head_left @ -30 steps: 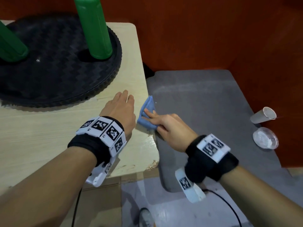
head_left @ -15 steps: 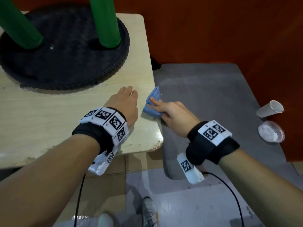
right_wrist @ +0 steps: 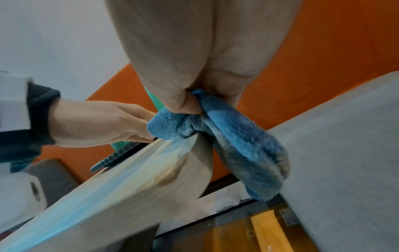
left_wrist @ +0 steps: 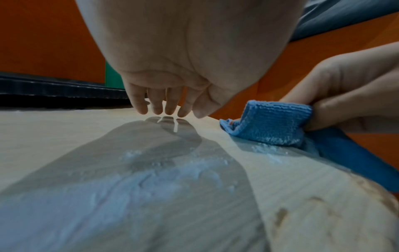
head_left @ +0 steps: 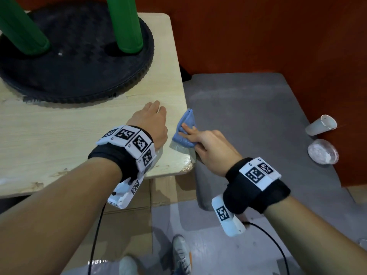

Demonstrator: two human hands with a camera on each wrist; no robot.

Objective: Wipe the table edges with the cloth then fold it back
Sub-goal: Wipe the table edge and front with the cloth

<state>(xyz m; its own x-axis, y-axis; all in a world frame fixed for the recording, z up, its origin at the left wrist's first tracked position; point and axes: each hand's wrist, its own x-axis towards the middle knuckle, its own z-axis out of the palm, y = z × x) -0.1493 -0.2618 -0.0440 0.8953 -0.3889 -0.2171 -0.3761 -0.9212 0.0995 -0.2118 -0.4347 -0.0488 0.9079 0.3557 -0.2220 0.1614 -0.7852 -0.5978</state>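
Note:
A blue cloth [head_left: 183, 132] [left_wrist: 272, 124] [right_wrist: 233, 136] lies over the right edge of the light wooden table [head_left: 59, 135], near its front right corner. My right hand [head_left: 204, 143] grips the cloth, fingers on top and thumb [right_wrist: 183, 102] curled under it, with part of the cloth hanging below the edge. My left hand [head_left: 151, 124] rests fingers-down on the tabletop just left of the cloth, its fingertips [left_wrist: 162, 109] touching the wood and holding nothing. White powder [left_wrist: 151, 173] is smeared on the tabletop under my left wrist.
A black round base [head_left: 75, 56] with green posts [head_left: 127, 24] stands on the table's far side. A grey surface [head_left: 258, 126] lies to the right, with a tipped paper cup [head_left: 321, 128] and a white lid [head_left: 322, 151]. Orange walls stand behind.
My right hand and the cloth have slid a little nearer along the table's right edge. The left hand stays planted on the tabletop.

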